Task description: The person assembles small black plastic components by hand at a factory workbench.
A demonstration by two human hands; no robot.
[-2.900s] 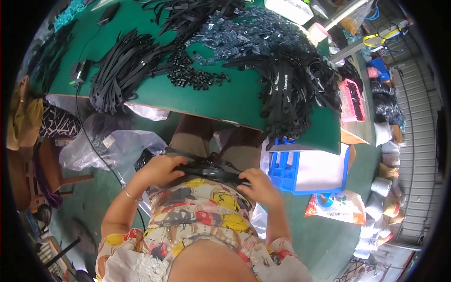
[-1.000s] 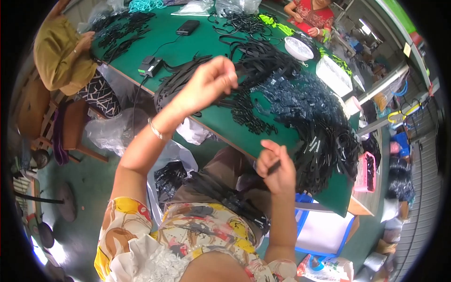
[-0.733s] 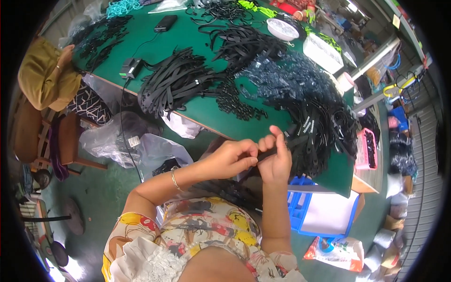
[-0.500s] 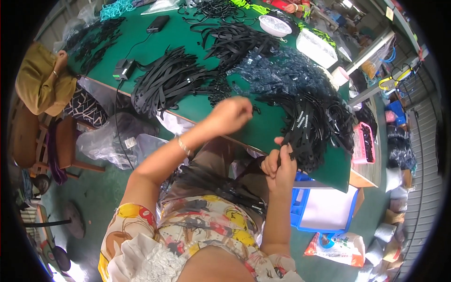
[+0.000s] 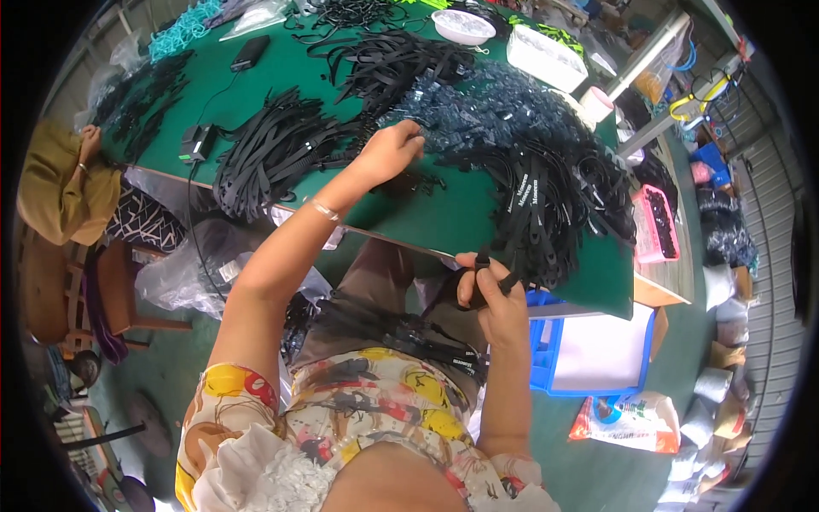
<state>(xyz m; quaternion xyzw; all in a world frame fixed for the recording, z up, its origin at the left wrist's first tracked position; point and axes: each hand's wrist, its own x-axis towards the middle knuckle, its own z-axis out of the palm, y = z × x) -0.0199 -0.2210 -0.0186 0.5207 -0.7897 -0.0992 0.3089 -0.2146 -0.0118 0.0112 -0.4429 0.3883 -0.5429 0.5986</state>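
Observation:
My left hand reaches over the green table, its fingers pinched together at the near edge of a heap of small clear dark-tinted pieces. Anything between those fingertips is hidden. Small black parts lie just below that hand. By the table's front edge, my right hand is closed on a black strap, whose ends stick out between thumb and fingers. Beyond it lies a bundle of black straps with white print. More black straps rest across my lap.
Two more black strap bundles lie on the table. A white bowl and a white bin stand at the back. A pink basket is at right, a blue tray below. Another person sits at left.
My left hand has moved farther over the table, toward the heap of clear pieces. The black strap in my right hand now shows more plainly. The whole view has shifted slightly.

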